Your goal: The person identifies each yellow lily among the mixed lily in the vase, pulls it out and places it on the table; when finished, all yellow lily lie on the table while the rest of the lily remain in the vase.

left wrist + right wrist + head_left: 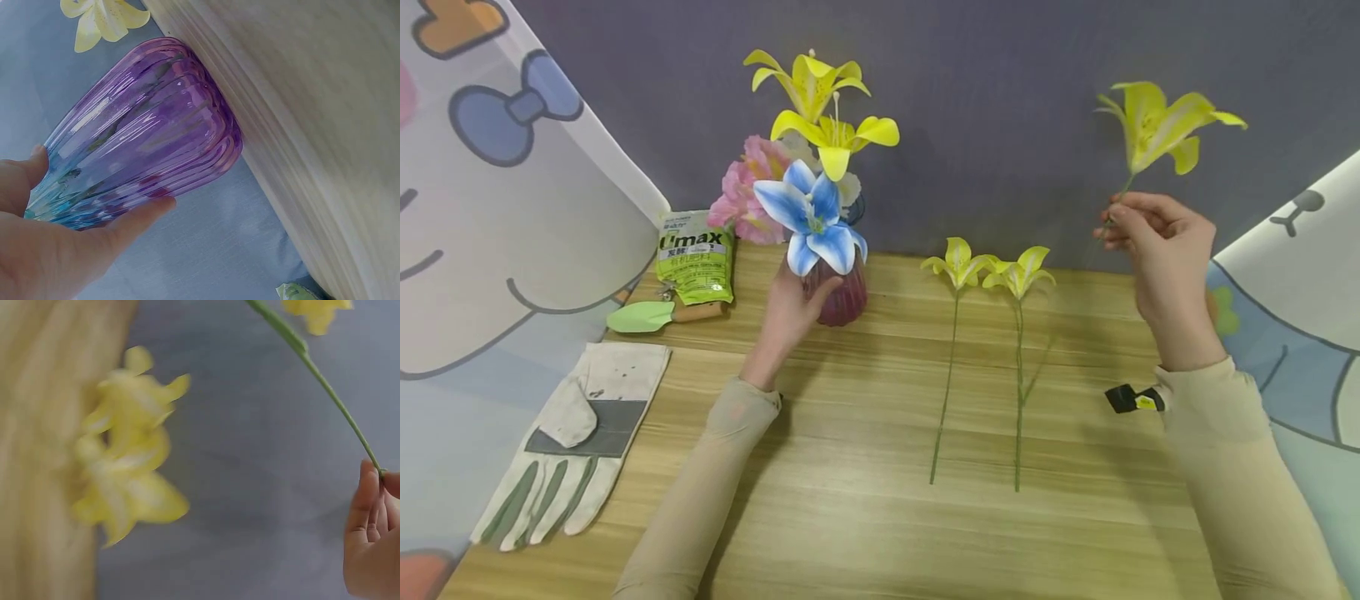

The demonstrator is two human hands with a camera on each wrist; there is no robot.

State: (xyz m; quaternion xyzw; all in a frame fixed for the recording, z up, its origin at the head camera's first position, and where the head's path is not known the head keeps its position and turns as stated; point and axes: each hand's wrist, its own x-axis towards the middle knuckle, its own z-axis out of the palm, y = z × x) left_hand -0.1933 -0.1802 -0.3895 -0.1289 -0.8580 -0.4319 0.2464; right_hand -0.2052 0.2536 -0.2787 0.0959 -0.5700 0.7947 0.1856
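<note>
Right fingers point(1150, 202) pinch the stem point(337, 402) beneath a yellow bloom point(1156, 135); the left hand point(787, 310) grips a vase point(153, 125).

R-wrist view: yel. lilies point(137, 447) blurred, grn. stem point(337, 398) cut off @ top.

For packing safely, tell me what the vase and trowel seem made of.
Vase: probably glass, perhaps clear plastic; glossy, see-through ribbed walls with bright highlights.
Trowel: handle likely wood, brown and matte; its smooth, pale green blade could be painted metal or plastic.
</note>
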